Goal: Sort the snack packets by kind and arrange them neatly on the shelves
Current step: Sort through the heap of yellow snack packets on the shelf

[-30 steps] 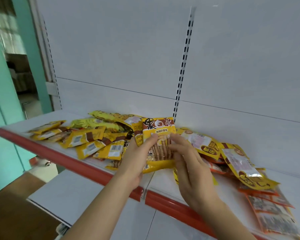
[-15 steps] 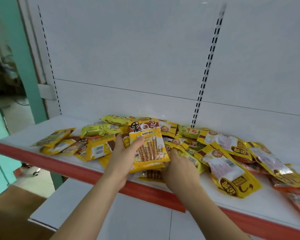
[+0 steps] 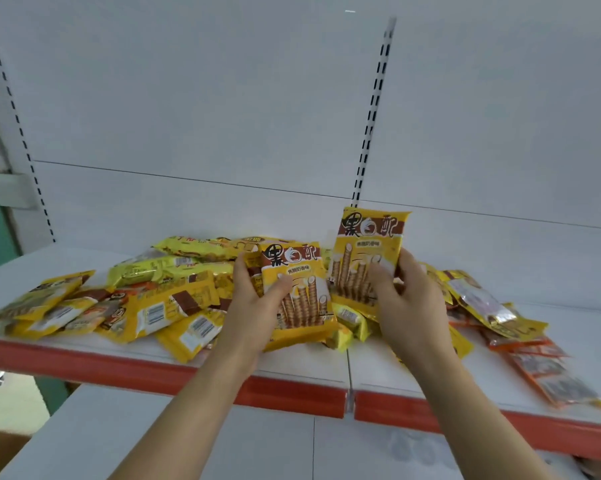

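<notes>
Moved: right hand point(image 3: 408, 299) now lifts a second wafer packet point(image 3: 368, 251) upright from the pile point(image 3: 174, 299); half a second ago it reached low.
Left hand point(image 3: 257, 306): fingers curled round first packet point(image 3: 295, 292), thumb on front.
Right fingers: clasp second packet's lower right edge.
Packets: side by side above shelf point(image 3: 292, 379).

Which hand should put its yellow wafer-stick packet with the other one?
Probably the right hand: its yellow wafer-stick packet is lifted free, while the left hand steadies a matching packet low over the pile.
</notes>
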Motion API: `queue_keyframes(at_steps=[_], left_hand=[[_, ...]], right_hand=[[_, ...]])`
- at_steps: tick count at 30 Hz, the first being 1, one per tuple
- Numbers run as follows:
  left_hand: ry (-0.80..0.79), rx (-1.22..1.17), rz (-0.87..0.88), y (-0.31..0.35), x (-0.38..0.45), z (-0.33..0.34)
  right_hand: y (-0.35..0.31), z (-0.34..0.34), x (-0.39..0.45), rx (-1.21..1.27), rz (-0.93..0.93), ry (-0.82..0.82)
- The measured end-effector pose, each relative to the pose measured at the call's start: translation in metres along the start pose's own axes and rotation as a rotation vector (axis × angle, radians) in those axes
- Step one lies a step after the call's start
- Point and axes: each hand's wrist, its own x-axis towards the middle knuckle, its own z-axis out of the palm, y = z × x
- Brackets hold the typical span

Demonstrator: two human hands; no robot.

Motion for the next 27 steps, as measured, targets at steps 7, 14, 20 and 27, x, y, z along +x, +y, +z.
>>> queue_keyframes(at_steps=[7,14,20,27], left_hand=[[-0.09,0.091,-0.009,0.0,-0.011,0.062],[-0.201,0.08,0.049,0.007,-0.053,0.179],[-0.424,-0.052,0.059,0.002,-0.09,0.304],[-0.645,-0.039,0.006,-0.015,-0.12,0.443]], right_hand=[[0.041,-0.054,0.002,0.094,0.104,-0.004],[0.093,-0.116,-0.012,0.056,0.155,0.004],[0.145,-0.219,-0.016,0.137,0.219,-0.049],[0.198,-0.348,-0.02,0.304,0.295,0.057]])
